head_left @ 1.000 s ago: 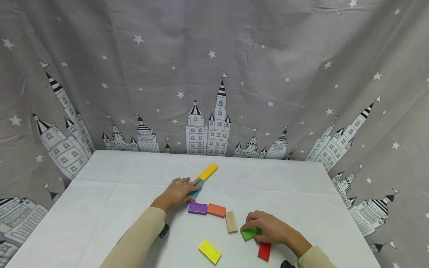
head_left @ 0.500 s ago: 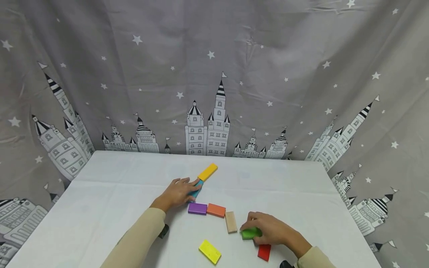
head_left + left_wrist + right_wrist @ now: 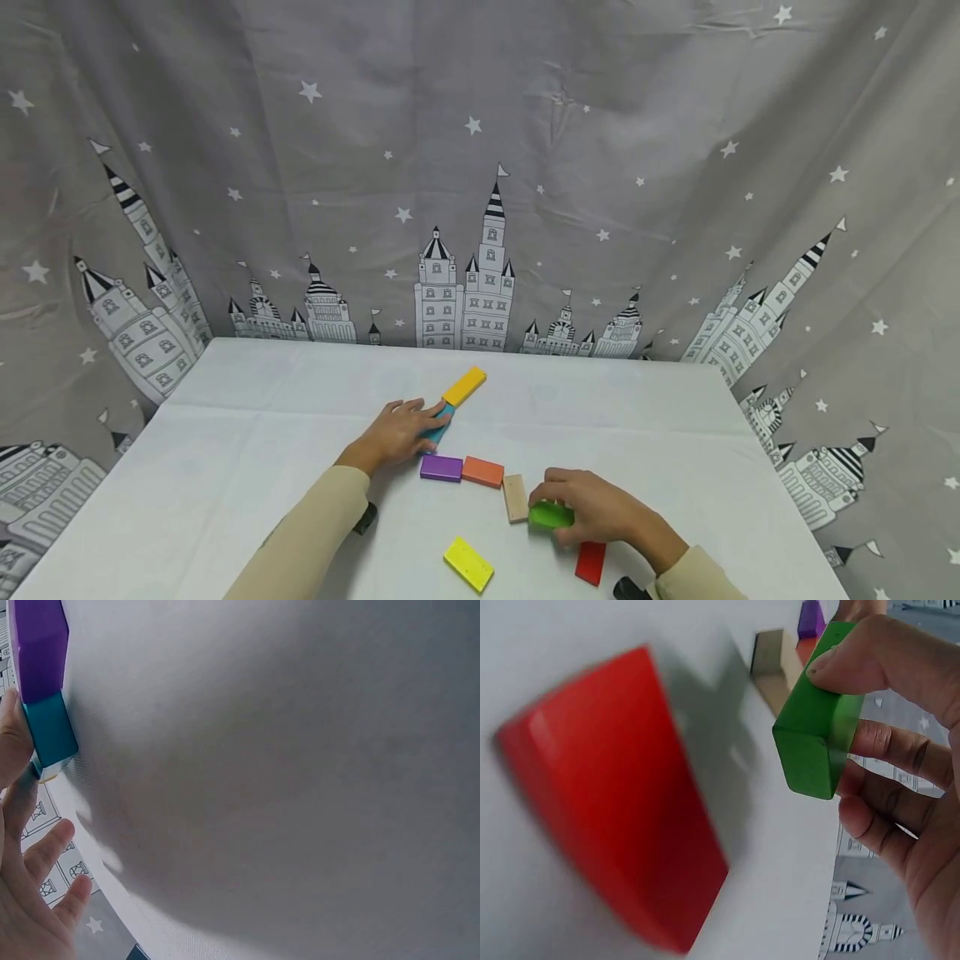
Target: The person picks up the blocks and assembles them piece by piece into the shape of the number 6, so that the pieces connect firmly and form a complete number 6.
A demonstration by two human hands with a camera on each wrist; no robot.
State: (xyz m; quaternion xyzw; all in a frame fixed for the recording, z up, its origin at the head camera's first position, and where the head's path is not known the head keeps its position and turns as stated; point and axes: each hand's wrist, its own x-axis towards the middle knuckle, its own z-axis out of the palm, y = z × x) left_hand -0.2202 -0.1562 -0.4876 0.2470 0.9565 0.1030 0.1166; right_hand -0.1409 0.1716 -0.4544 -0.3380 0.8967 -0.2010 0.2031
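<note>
My left hand [image 3: 393, 431] holds a teal wooden block [image 3: 437, 432] between thumb and fingers on the white cloth. That block's far end meets an amber block [image 3: 465, 386]; its near end is by a purple block [image 3: 441, 468]. An orange block [image 3: 483, 472] and a plain wood block [image 3: 515, 498] carry the bent row on to the right. My right hand [image 3: 600, 507] pinches a green block [image 3: 550, 515], close beside the plain one in the head view. In the right wrist view the thumb lies on the green block [image 3: 817, 724], with fingers on its other side.
A red block [image 3: 590, 563] lies just in front of my right hand. Nearer the front lies a bright yellow block [image 3: 468, 564]. The white-covered table [image 3: 300, 375] ends at a grey curtain [image 3: 600, 125] printed with castles and stars.
My right hand has turned the green block and moved it a little left, up to the plain wood block. The left hand stays on the teal block.
</note>
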